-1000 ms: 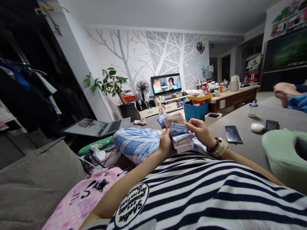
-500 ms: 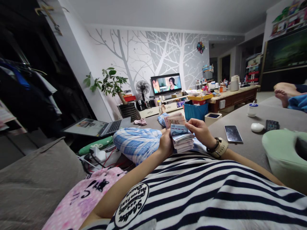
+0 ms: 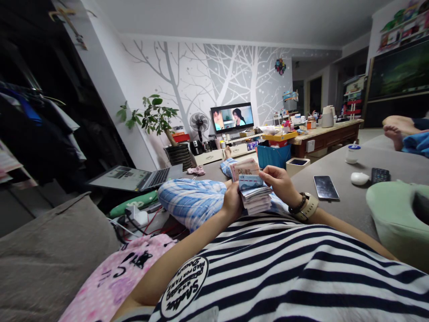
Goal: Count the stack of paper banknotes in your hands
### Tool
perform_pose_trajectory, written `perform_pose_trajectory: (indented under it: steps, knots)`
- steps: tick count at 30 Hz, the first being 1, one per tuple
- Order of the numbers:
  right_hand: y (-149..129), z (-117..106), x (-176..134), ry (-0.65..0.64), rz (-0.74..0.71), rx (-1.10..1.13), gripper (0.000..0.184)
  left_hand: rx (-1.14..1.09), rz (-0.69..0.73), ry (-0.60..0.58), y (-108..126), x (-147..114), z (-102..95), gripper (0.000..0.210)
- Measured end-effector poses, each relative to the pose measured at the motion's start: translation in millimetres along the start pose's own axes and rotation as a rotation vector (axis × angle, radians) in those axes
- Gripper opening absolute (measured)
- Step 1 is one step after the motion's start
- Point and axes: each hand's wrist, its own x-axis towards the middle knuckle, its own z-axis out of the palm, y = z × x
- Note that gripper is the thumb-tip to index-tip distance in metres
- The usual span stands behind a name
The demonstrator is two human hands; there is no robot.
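Blue banknote (image 3: 250, 181): visible long axis runs left-right.

Person seen from their own eye level, wearing a shirt (image 3: 301, 268) with navy and white stripes. An oval white badge (image 3: 184, 286), outlined in black, carries black, upside-down lettering and small stars on the shirt's left side. The trousers (image 3: 192, 199) are blue-and-white plaid, above a bare foot (image 3: 228, 152). The left hand (image 3: 233, 199) and right hand (image 3: 278, 181) are bare; the right wrist has a dark beaded bracelet (image 3: 296, 204) just beside a pale beige watch (image 3: 311, 207).
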Motion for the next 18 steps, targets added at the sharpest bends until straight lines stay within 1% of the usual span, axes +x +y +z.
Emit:
perform_pose_trajectory:
  steps: [7,13,18]
  knots:
    - [-0.7,1.3,0.5,0.011,0.007,0.007,0.08,0.001,-0.012,0.001,-0.2,-0.3,1.5,0.028]
    - [0.7,-0.4,0.3,-0.018,0.01,0.01,0.078,-0.006,-0.002,0.004,0.1,-3.0,3.1,0.028]
    - [-1.5,-0.6,-2.0,-0.046,0.016,0.015,0.079,-0.012,-0.002,-0.024,-3.5,0.8,-0.8,0.035]
